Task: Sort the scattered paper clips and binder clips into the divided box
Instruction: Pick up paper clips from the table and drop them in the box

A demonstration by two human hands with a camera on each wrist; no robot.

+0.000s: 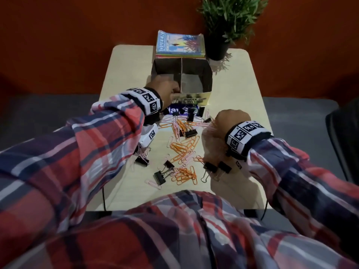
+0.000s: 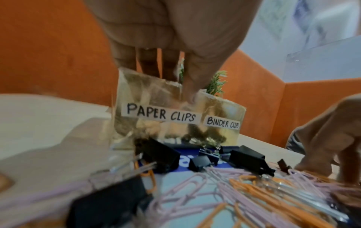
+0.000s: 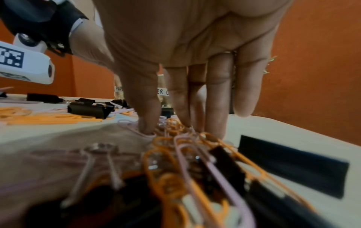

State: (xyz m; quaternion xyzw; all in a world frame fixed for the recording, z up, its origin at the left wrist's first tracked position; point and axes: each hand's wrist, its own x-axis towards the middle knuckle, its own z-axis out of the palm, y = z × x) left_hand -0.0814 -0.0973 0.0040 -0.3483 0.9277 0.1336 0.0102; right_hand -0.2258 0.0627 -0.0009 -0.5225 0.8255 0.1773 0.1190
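In the head view, the left hand (image 1: 163, 85) is left of the middle of the frame, at the near left corner of the divided box (image 1: 206, 74). In the left wrist view its fingers (image 2: 148, 61) go down inside the box and its thumb (image 2: 190, 91) lies on the gold front wall, so it holds the wall's top edge above the "PAPER CLIPS" label (image 2: 161, 115). The "BINDER CLIPS" label (image 2: 222, 123) is just to the right on the same wall. A thin wall splits the box into a left part and a right part.

In the middle of the head view, orange and pink paper clips (image 1: 182, 146) lie mixed on the table (image 1: 242, 78), in front of the box. Black binder clips (image 1: 191, 133) lie among them and around them. Some sit on a blue card (image 1: 176, 110) right by the box.

To the right, the right hand (image 1: 219, 131) reaches down to the pile. In the right wrist view its fingertips (image 3: 146, 128) touch pink and orange clips on the table. The fingers point down, nearly straight. I cannot tell if they pinch a clip.

At the top of the head view, books (image 1: 179, 43) sit behind the box, and a potted plant (image 1: 227, 22) stands to their right.
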